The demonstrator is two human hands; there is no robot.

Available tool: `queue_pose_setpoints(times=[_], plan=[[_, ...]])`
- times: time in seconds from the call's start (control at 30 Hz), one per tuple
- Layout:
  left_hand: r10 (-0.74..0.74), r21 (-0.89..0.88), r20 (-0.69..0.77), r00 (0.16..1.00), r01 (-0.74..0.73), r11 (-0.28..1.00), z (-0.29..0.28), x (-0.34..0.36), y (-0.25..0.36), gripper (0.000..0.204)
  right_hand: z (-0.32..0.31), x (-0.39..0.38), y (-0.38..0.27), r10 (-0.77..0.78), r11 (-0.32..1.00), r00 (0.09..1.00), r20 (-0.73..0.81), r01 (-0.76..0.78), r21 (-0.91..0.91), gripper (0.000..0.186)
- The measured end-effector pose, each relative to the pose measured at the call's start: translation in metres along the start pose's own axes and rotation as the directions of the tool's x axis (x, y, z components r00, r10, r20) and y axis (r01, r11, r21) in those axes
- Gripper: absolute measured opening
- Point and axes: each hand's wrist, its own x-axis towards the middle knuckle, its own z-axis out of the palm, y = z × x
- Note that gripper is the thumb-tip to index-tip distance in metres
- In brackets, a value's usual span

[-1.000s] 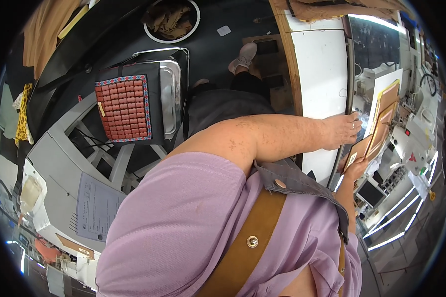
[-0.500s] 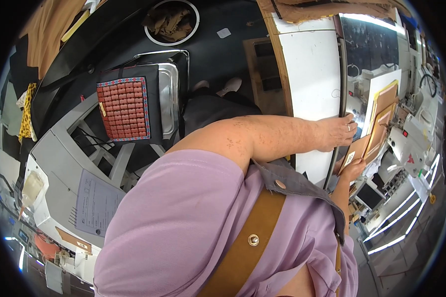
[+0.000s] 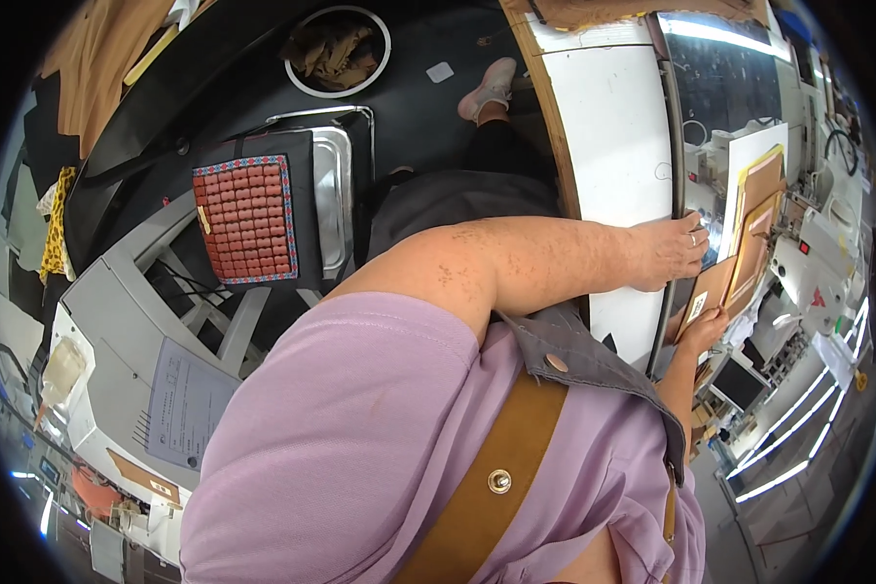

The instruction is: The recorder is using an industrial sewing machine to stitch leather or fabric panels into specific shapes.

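Observation:
My left hand (image 3: 670,253), with a ring on one finger, reaches across the white tabletop (image 3: 608,127) and over its dark edge rail. Its fingers curl down beside a brown cardboard panel; what their tips grip is hidden. My right hand (image 3: 703,331) grasps the lower end of the cardboard panel (image 3: 712,290), which bears a small white label. Behind this panel, more brown boards (image 3: 755,229) with yellow edging lean together with a white sheet (image 3: 745,161).
A stool with a red beaded cushion (image 3: 243,219) stands left of my legs. A round bin (image 3: 336,54) holds brown scraps on the dark floor. A grey machine table (image 3: 117,321) carries a printed sheet (image 3: 185,404). White machines (image 3: 808,248) stand beyond the boards.
My foot and leg have swung out toward the white table. My left hand has shifted slightly to the right, its fingers nearer the cardboard. The right hand still holds the panel.

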Motion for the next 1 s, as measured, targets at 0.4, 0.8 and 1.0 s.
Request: queue_pose_setpoints(times=[0.4, 0.8, 1.0], plan=[[0.009, -0.039, 0.03, 0.999, -0.008, 0.999, -0.002, -0.001, 0.003, 0.046, 0.01, -0.003, 0.012, 0.032, 0.998, 0.999, -0.043, -0.029, 0.059, 0.033], [-0.026, -0.045, -0.004, 1.0, 0.025, 0.999, 0.008, 0.003, 0.002, 0.04, 0.014, 0.001, 0.021, -0.001, 0.999, 0.999, -0.038, 0.003, 0.052, 0.031], [-0.042, -0.065, 0.009, 0.999, 0.043, 0.997, 0.001, 0.001, 0.002, 0.038, 0.011, -0.002, 0.017, 0.01, 0.995, 1.0, -0.027, -0.007, 0.096, 0.03]])
